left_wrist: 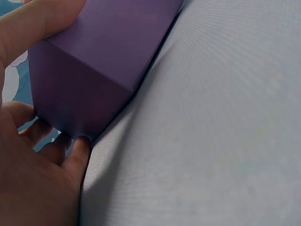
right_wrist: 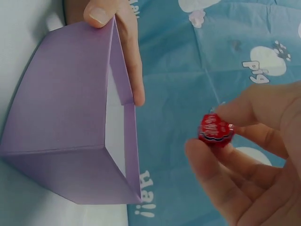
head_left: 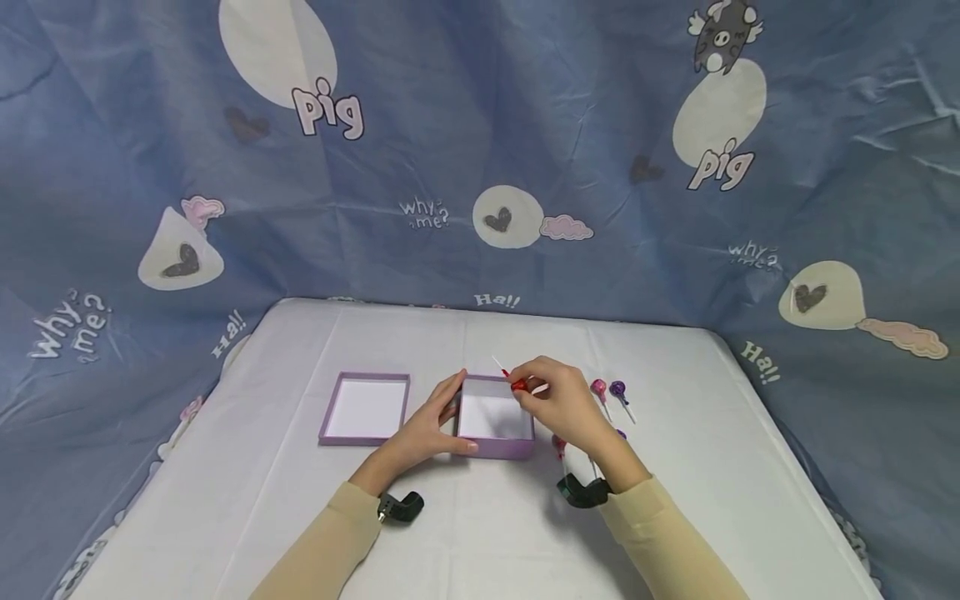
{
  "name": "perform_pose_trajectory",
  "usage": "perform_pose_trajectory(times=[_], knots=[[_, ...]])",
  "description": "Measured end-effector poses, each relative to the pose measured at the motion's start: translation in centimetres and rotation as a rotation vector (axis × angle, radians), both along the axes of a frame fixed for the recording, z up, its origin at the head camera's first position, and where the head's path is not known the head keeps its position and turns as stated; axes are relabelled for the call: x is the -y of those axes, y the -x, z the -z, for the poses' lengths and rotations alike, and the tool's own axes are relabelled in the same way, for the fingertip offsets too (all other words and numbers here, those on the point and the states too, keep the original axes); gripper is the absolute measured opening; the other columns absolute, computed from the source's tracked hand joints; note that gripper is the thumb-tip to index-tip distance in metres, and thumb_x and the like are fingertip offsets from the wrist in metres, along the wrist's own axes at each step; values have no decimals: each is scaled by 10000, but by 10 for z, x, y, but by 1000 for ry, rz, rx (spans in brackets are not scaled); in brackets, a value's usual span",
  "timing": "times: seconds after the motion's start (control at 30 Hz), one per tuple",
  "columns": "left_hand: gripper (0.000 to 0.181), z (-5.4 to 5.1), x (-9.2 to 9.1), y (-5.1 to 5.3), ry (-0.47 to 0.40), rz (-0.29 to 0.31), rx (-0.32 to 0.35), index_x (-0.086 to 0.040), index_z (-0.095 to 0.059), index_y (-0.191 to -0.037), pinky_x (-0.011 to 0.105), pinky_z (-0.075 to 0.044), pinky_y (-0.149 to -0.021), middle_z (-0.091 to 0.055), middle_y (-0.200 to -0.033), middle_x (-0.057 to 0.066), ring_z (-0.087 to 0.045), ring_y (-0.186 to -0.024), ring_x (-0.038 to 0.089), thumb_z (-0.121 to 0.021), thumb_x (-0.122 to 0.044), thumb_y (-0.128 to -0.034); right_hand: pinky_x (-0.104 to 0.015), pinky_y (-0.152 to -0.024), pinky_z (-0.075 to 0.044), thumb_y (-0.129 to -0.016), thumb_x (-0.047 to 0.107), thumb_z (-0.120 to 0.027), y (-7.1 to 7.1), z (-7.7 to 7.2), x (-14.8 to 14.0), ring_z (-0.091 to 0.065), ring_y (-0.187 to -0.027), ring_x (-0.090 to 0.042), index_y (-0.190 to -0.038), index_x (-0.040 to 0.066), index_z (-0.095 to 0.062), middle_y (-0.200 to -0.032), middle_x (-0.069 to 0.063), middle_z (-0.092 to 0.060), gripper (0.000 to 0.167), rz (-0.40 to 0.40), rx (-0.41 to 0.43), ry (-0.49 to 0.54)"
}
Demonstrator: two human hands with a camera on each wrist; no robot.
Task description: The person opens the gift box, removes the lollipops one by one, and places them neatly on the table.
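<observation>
A purple box (head_left: 504, 450) with a white inside stands on the table, its top uncovered. My left hand (head_left: 423, 429) holds it at the left side, thumb at the front corner and fingers along the side wall (left_wrist: 80, 94). Above the box's back right corner, my right hand (head_left: 564, 402) pinches a red-wrapped lollipop (right_wrist: 215, 130) by its head between thumb and fingers. The white stick points up and left in the head view. In the right wrist view the candy is apart from the box. Part of the box floor is hidden by the right hand.
A shallow purple lid (head_left: 367, 408), white inside, lies left of the box. To the right are a pink lollipop (head_left: 598, 387), a purple lollipop (head_left: 617, 389) and a red lollipop (head_left: 558, 443), others partly hidden by the right arm. Blue printed cloth (head_left: 450, 150) hangs behind the table.
</observation>
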State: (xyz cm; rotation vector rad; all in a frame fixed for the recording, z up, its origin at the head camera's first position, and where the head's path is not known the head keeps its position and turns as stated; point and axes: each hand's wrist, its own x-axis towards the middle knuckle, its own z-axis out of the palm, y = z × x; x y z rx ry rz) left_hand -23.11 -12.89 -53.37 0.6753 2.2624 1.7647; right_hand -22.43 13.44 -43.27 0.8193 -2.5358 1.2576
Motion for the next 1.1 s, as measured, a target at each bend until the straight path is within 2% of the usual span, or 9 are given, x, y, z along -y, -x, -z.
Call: perform_pose_trajectory(times=[0.23, 0.4, 0.7, 0.87, 1.1], knots=[[1214, 1, 0, 0, -9, 8, 4, -408, -138, -1602, 273, -268, -1187, -115, -1649, -92, -190, -1493, 132, -945, -265, -706, -295, -694, -624, -898, 95, -742, -5, -3, -10, -706, -820, -120, -1017, 291, -738, -1007, 103, -683, 229, 48, 13, 73], [1211, 1, 1, 0, -13, 9, 9, -408, -140, -1602, 252, -268, -1181, -116, -1648, -95, -186, -1493, 126, -943, -250, -709, -280, -739, -625, -881, 75, -763, -8, -8, -19, -695, -864, -132, -1036, 285, -744, -1039, 103, -680, 261, 96, 37, 102], [1204, 0, 1, 0, -5, 6, 23, -424, -141, -1599, 256, -269, -1181, -103, -1654, -88, -169, -1497, 129, -940, -251, -714, -302, -749, -629, -845, 18, -794, -15, -9, -37, -694, -932, -187, -1075, 268, -746, -1057, 77, -688, 343, 159, 123, 152], [1199, 0, 1, 0, -5, 8, 23, -416, -138, -1601, 270, -262, -1188, -101, -1655, -89, -155, -1502, 127, -932, -221, -726, -279, -779, -620, -835, -16, -792, -19, -7, -45, -700, -966, -215, -1111, 183, -744, -1099, -7, -689, 344, 196, 152, 164], [1199, -1, 1, 0, -20, 20, 9, -387, -134, -1609, 298, -252, -1200, -92, -1659, -70, -131, -1508, 139, -929, -202, -730, -265, -818, -608, -844, -77, -748, -41, -30, -52, -704, -972, -293, -1134, 42, -727, -1100, -141, -696, 315, 213, 120, 172]])
